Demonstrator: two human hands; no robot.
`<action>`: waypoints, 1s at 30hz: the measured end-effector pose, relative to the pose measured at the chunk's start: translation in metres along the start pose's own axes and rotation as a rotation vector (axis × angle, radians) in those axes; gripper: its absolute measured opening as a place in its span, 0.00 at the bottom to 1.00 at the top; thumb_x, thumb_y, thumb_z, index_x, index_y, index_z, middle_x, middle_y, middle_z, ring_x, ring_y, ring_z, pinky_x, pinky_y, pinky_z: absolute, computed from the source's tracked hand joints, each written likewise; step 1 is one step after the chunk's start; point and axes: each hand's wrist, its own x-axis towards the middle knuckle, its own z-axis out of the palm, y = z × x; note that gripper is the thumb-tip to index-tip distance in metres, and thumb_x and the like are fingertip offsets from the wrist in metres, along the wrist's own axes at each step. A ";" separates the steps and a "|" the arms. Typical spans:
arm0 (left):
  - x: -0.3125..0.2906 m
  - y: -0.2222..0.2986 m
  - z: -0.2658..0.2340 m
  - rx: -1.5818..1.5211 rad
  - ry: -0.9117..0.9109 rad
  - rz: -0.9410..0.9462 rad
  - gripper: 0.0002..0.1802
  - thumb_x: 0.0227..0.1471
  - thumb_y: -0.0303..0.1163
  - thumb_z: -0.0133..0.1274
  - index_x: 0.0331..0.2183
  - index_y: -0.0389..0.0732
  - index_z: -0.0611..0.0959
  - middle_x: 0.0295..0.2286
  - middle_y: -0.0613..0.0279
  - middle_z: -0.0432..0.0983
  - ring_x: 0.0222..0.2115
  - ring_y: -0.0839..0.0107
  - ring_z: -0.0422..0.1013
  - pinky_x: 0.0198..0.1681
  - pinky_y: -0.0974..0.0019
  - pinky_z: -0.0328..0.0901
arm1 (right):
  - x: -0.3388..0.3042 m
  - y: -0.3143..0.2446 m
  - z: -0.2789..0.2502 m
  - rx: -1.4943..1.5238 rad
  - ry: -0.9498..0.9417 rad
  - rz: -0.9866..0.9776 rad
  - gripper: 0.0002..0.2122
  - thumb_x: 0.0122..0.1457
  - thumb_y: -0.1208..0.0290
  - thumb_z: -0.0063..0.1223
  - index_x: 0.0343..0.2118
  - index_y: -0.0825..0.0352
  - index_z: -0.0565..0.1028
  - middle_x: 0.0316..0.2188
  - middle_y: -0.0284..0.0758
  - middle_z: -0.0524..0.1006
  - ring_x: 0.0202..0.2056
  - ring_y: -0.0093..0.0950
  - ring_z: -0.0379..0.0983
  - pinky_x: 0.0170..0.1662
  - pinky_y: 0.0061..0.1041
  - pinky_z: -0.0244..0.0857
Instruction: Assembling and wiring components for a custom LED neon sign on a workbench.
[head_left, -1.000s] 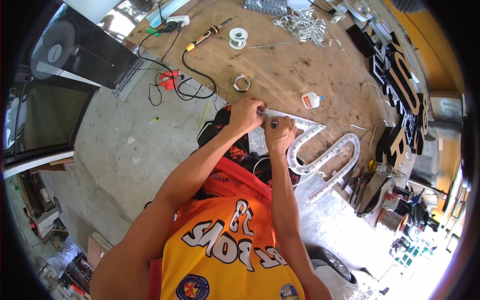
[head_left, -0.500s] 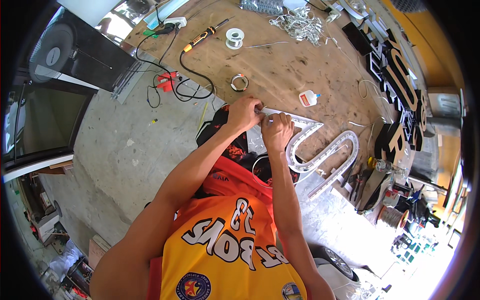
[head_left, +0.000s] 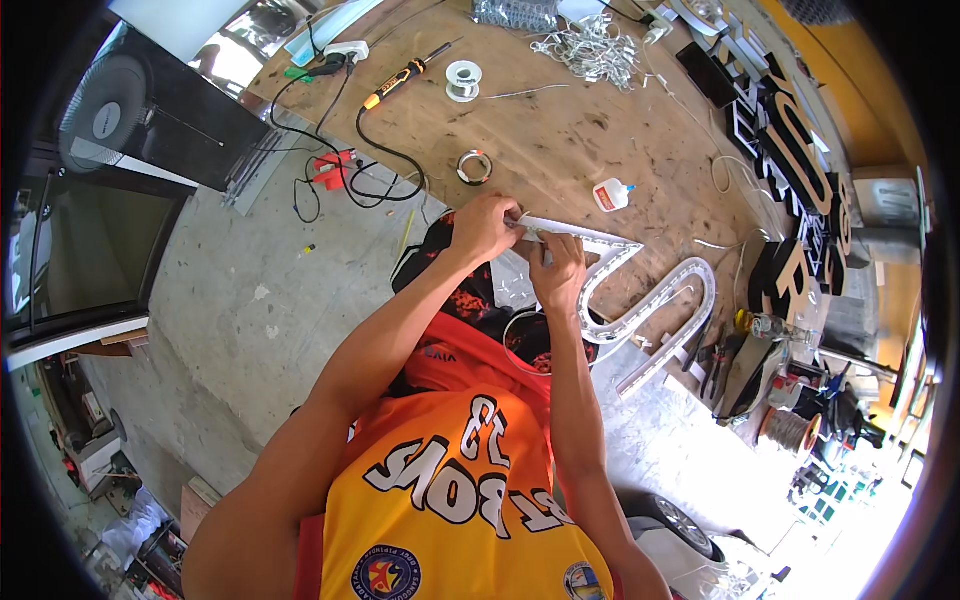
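Brown, stained wooden worktable [head_left: 560, 150], with a white S-curved letter frame [head_left: 657, 295] at its near edge. My left hand [head_left: 484, 232], fingers curled nearly closed, grips the frame's upper left end. My right hand [head_left: 560, 272], fingers bent, lies against the upper limb; whether it pinches anything, I cannot tell. Beyond the frame: a small white plastic bottle with a blue tip [head_left: 610, 196].

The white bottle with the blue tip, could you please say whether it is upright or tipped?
Tipped: the white bottle lies on the table, label upward, blue tip pointing right.
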 end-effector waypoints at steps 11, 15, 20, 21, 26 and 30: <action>0.002 -0.004 0.001 -0.015 0.034 0.021 0.12 0.38 0.35 0.64 0.29 0.43 0.85 0.31 0.61 0.80 0.33 0.57 0.78 0.35 0.57 0.71 | 0.058 0.012 0.001 0.358 -0.325 0.105 0.09 0.51 0.77 0.60 0.36 0.71 0.80 0.32 0.41 0.79 0.32 0.41 0.77 0.38 0.36 0.70; 0.000 -0.002 0.000 -0.031 0.029 0.023 0.11 0.38 0.34 0.64 0.29 0.43 0.85 0.31 0.60 0.80 0.33 0.57 0.78 0.35 0.57 0.72 | 0.071 0.029 0.002 0.426 -0.486 0.078 0.09 0.52 0.74 0.61 0.35 0.72 0.80 0.30 0.42 0.81 0.29 0.36 0.77 0.36 0.31 0.70; -0.002 -0.003 0.000 -0.041 0.052 0.034 0.12 0.38 0.34 0.64 0.29 0.43 0.85 0.31 0.60 0.79 0.33 0.57 0.78 0.36 0.57 0.71 | 0.074 0.023 0.003 0.197 -0.462 -0.014 0.07 0.54 0.72 0.59 0.32 0.71 0.80 0.28 0.43 0.80 0.29 0.39 0.77 0.35 0.36 0.70; -0.002 -0.003 0.001 -0.041 0.056 0.038 0.12 0.38 0.34 0.65 0.30 0.43 0.85 0.31 0.60 0.79 0.33 0.57 0.77 0.36 0.57 0.71 | 0.073 0.024 0.004 0.145 -0.443 -0.067 0.07 0.55 0.71 0.57 0.30 0.70 0.79 0.28 0.43 0.80 0.28 0.41 0.77 0.34 0.37 0.69; -0.005 -0.001 0.002 -0.057 0.115 0.068 0.12 0.38 0.33 0.65 0.30 0.43 0.85 0.32 0.61 0.79 0.33 0.57 0.77 0.36 0.57 0.71 | 0.070 0.026 0.009 -0.008 -0.417 -0.151 0.10 0.58 0.67 0.52 0.25 0.67 0.78 0.25 0.44 0.79 0.28 0.45 0.76 0.32 0.43 0.68; -0.008 0.000 0.004 -0.060 0.150 0.104 0.11 0.38 0.31 0.65 0.30 0.43 0.85 0.32 0.62 0.78 0.34 0.57 0.77 0.36 0.57 0.71 | 0.068 0.027 0.014 -0.064 -0.432 -0.143 0.11 0.59 0.65 0.51 0.23 0.66 0.77 0.22 0.43 0.78 0.26 0.47 0.76 0.30 0.45 0.68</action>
